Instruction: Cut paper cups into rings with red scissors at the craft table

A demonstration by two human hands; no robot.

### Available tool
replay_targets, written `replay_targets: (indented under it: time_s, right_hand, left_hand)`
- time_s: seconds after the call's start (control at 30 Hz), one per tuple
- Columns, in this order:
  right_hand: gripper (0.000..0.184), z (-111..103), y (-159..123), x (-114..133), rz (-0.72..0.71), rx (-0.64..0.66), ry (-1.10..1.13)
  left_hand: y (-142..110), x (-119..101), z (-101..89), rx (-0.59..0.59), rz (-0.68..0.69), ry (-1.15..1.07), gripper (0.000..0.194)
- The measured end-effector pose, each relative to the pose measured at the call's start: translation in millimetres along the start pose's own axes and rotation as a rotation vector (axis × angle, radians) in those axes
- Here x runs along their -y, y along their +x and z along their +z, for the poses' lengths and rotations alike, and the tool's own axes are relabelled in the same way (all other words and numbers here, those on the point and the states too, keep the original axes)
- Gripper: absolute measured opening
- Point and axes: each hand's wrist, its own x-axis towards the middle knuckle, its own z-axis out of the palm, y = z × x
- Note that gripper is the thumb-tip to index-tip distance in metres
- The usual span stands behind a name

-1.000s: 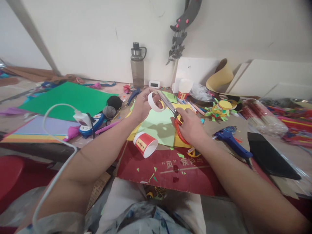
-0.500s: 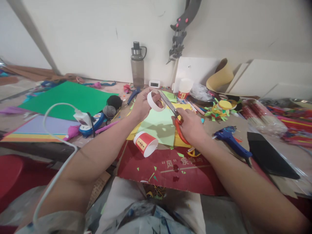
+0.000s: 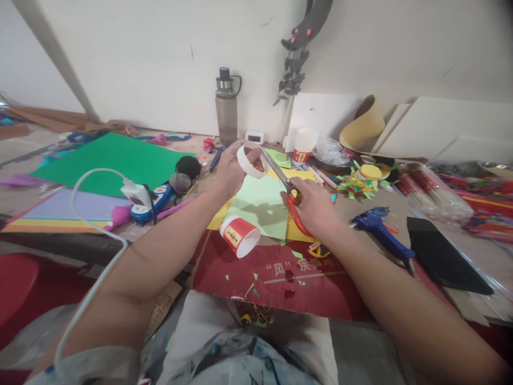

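Note:
My left hand (image 3: pixel 234 168) is closed on a white paper ring (image 3: pixel 250 170), holding it up above the sheets. In my right hand (image 3: pixel 310 206) is a pair of scissors (image 3: pixel 294 211) with orange handles, their blades pointing up and left to the ring's right edge. Whether the blades touch the paper I cannot tell. Below lies a pale green sheet (image 3: pixel 260 206) on yellow paper (image 3: pixel 216 218). A red and white paper cup piece (image 3: pixel 239 236) rests on its side near the front, its open end facing right.
A blue glue gun (image 3: pixel 380 232) and a black flat object (image 3: pixel 444 256) lie at the right. Behind stand a bottle (image 3: pixel 226 112) and another paper cup (image 3: pixel 303 145). Green card (image 3: pixel 112 163) and a power strip (image 3: pixel 150 206) with a white cable are at left.
My left hand has shifted slightly left with the white ring, which has turned a little. The scissors and my right hand have barely moved.

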Motion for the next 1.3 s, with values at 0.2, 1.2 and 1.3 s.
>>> replay_targets:
  time_s: [0.2, 1.2, 1.3]
  right_hand:
    - [0.034, 0.9, -1.1, -1.3, 0.004, 0.0, 0.005]
    - [0.034, 1.0, -0.6, 0.3, 0.025, 0.02, -0.036]
    - [0.033, 0.0, -0.6, 1.3, 0.035, 0.024, -0.038]
  left_hand:
    - [-3.3, 5.2, 0.9, 0.119, -0.023, 0.01, 0.047]
    - [-2.8, 10.1, -1.3, 0.147, 0.001, -0.024, 0.048]
    - [-4.4, 10.2, 0.2, 0.17, -0.004, -0.037, 0.047]
